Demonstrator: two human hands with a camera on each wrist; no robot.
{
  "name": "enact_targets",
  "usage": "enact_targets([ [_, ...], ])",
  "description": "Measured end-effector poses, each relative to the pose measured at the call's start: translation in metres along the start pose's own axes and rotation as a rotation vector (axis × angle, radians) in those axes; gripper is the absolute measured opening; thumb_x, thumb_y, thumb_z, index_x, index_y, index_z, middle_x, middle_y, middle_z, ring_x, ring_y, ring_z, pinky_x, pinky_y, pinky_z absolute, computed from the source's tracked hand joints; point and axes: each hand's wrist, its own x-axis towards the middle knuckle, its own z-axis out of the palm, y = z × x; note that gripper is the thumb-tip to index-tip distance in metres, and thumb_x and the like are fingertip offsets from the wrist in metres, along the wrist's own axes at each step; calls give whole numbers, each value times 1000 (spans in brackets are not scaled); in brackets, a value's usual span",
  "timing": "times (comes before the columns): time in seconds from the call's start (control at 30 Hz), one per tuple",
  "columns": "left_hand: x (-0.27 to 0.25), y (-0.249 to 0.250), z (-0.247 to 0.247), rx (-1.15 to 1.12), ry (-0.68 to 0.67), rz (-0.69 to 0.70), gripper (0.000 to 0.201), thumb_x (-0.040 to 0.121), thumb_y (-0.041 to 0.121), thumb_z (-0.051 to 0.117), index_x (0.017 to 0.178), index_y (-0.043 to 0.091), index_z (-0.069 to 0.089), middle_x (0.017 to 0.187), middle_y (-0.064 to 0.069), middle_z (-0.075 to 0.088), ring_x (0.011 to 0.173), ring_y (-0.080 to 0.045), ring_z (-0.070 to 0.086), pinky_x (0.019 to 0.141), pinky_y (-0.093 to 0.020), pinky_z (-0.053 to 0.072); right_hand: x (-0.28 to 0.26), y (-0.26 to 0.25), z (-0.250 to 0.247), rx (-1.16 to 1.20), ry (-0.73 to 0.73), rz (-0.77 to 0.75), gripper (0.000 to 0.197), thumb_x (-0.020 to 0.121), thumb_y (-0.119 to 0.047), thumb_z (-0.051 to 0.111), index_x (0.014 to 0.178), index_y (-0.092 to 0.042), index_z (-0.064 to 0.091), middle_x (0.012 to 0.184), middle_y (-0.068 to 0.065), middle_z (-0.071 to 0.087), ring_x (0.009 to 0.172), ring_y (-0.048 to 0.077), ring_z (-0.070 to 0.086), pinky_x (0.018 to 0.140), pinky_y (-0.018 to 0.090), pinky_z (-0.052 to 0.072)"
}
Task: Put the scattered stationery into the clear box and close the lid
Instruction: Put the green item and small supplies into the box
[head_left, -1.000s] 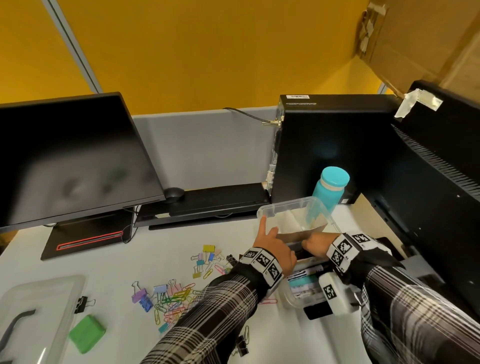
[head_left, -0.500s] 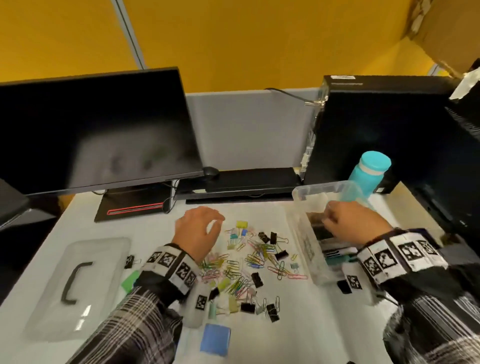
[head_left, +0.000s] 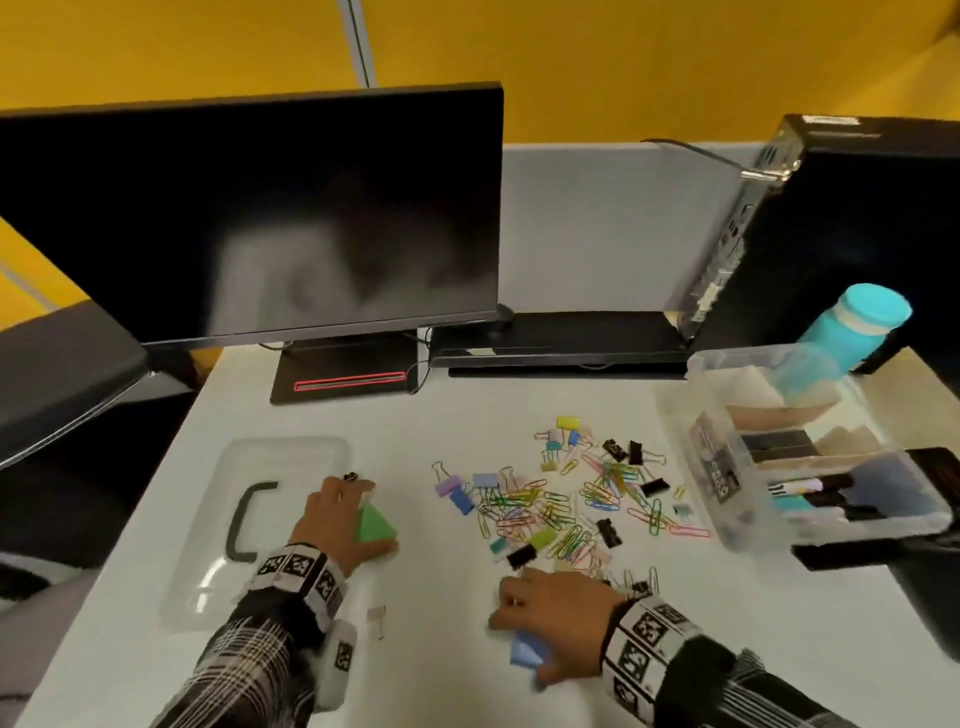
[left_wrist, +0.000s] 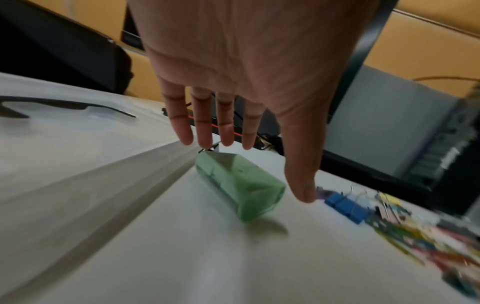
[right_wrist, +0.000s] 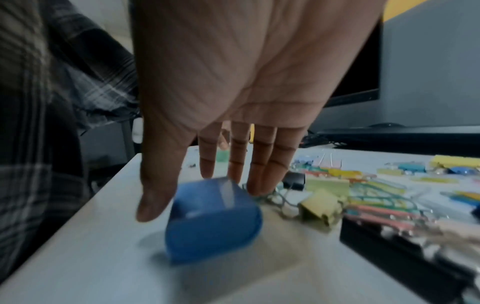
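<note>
Gathering step: both hands spread wide, the left hand (head_left: 332, 514) over a green eraser (left_wrist: 240, 186), the right hand (head_left: 558, 621) over a blue eraser (right_wrist: 213, 220); next, close, lift, and carry them to the clear box (head_left: 727, 525) far right on the counter (head_left: 441, 415).

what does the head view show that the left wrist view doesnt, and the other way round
Only the head view shows the clear box at the right of the desk with items already inside, the teal bottle behind it, and the right hand over a blue block. Only the left wrist view shows the palm side of the left hand: fingers straight, spread above the green block, no grip on it yet. Both show that green block, the lid with its dark handle, and the scattered clips.
</note>
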Motion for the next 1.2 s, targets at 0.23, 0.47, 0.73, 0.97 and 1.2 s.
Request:
enact_targets([
  [0.23,2,-7,8,33,-97,77,67,76,44,66,133,29,35,137,-4,34,122,-24,41,100,-38,43,5,-3,16,107,143,108,46,83,-30,56,126,-18,46,126,8,39,114,30,43,85,41,46],
  [0.47,2,10,-5,-450,30,126,57,73,23,77,122,21,47,115,-7,36,95,-23,50,90,-30,42,-25,9,-29,563,741,367,40,82,-30,67,118,-18,55,110,-2,37,100,12,50,90,25,49],
  [0.73,9,47,-13,-752,3,72,67,57,45,77,109,19,44,100,-9,51,88,-28,55,74,-33,47,-120,89,-86,601,1297,892,22,93,-31,54,101,-13,44,93,5,49,86,25,51,73,39,43],
  [0.97,9,78,0,-770,-3,122,37,78,41,71,106,24,54,106,-1,59,100,-23,54,81,-31,42,-169,168,-79,504,962,1367,28,86,-18,56,108,-1,52,112,24,55,105,41,54,86,44,43],
  [1.2,-3,89,4,-779,-43,139,41,81,29,70,118,24,53,111,1,54,89,-23,62,80,-36,54,-160,183,-91,303,510,1355,36,79,-27,68,103,-1,64,102,19,64,96,35,62,68,35,43],
])
